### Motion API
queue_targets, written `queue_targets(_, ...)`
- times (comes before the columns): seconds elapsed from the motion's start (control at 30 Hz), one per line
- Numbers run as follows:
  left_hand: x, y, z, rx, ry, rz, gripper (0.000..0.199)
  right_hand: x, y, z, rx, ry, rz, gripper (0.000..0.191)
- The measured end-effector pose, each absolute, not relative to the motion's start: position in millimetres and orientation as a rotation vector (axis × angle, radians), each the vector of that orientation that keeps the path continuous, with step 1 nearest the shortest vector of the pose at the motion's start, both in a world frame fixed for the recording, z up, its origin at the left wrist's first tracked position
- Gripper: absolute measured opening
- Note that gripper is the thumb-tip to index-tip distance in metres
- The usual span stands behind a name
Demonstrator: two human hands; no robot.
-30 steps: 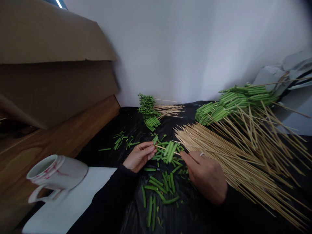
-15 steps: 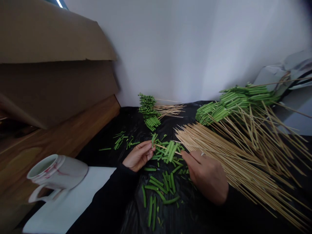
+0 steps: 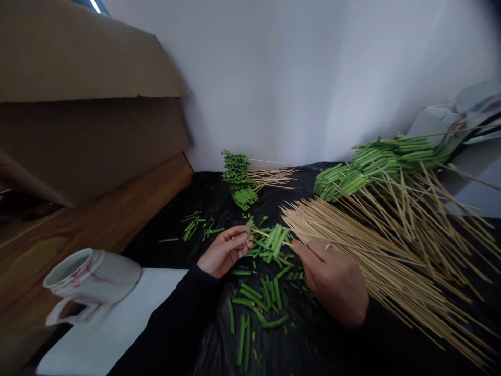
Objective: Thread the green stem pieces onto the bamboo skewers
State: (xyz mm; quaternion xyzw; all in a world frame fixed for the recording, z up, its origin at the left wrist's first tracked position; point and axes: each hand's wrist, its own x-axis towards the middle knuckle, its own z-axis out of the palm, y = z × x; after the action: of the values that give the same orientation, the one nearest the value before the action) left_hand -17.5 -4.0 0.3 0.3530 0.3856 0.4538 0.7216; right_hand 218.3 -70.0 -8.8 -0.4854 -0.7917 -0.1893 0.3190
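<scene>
Head view. The left hand (image 3: 225, 253) pinches a green stalk piece (image 3: 249, 227) at the tip of a thin skewer (image 3: 257, 231); the right hand (image 3: 334, 279) grasps the skewer behind several threaded pieces (image 3: 278, 239). It lies over the black sheet (image 3: 209, 188), in front of the sheet's back edge. The skewer (probably light, stiff, splintery) is best held by its bare shaft; stalks, likely crisp, by their sides.

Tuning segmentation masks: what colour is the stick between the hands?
Light tan; the stick shows best in the head view.
</scene>
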Motion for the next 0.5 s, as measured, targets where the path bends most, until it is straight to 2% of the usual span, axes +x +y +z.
queue_targets(0.1, -16.3, -4.6, 1.5, 0.798, 0.866, 0.992, 0.038, 218.1, -70.2, -10.0, -1.282, -2.081, -0.491, 0.029)
queue_targets(0.3, -16.8, -2.7, -2.2, 0.838, 0.916, 1.017, 0.028, 216.2, -71.4, -11.5, -1.268, -2.099, -0.475, 0.029)
queue_targets(0.5, -17.1, -2.0, -2.2, 0.833, 0.933, 1.049, 0.028, 216.4, -71.3, -12.4, -1.276, -2.091, -0.491, 0.030)
